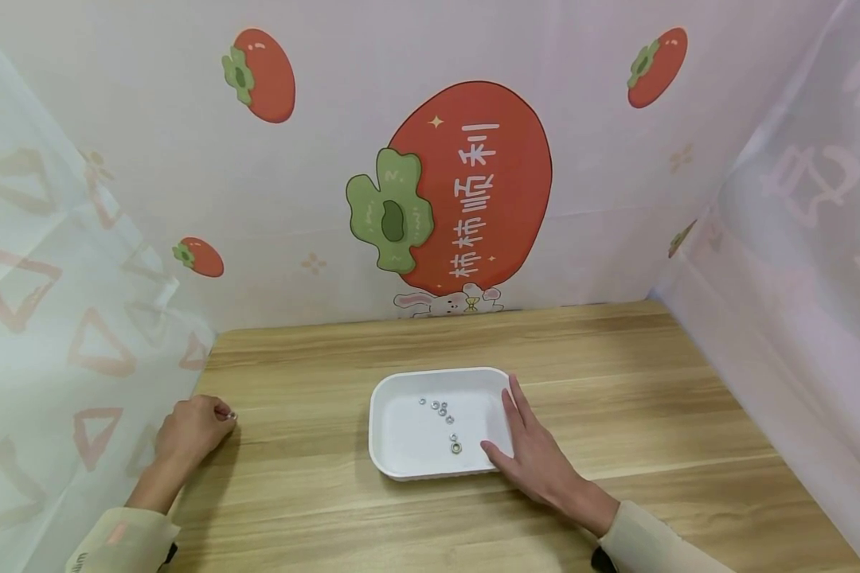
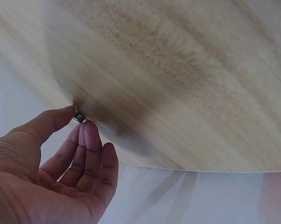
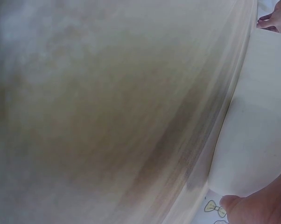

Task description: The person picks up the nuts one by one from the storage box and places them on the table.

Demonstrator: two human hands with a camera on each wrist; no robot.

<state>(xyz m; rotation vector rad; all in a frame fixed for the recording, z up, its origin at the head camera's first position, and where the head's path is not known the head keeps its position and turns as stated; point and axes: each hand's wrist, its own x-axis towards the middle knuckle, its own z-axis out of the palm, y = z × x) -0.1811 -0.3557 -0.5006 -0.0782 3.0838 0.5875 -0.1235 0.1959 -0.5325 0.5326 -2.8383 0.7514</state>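
White plastic-looking walls are forming the shallow, round-cornered rectangular tray [image 1: 408, 446] that is sitting on the pale, wood-grained tabletop [image 1: 294, 454] in front of you. Your right hand [image 1: 545, 469] is resting at its right end, the fingers lying fairly straight by the rim and the thumb spreading away from them over the near corner; that spread is probably serving to steady a light tray rather than lift it, since the base is seemingly lying flat. Inside, small silver ring-shaped metal pieces [image 1: 455, 448] are lying loose in a scattered line around the middle, and the raised wall is presumably stopping them from straying off. Well apart from the tray, at the table's left side, your left hand [image 1: 195, 430] is pinching one tiny silver metal piece [image 2: 78, 117] between thumb and fingertips, the remaining fingers bending alongside. You are likely using just the tips because so small a piece is leaving no room for a fuller grip. Whether it is touching the wood is not showing clearly.
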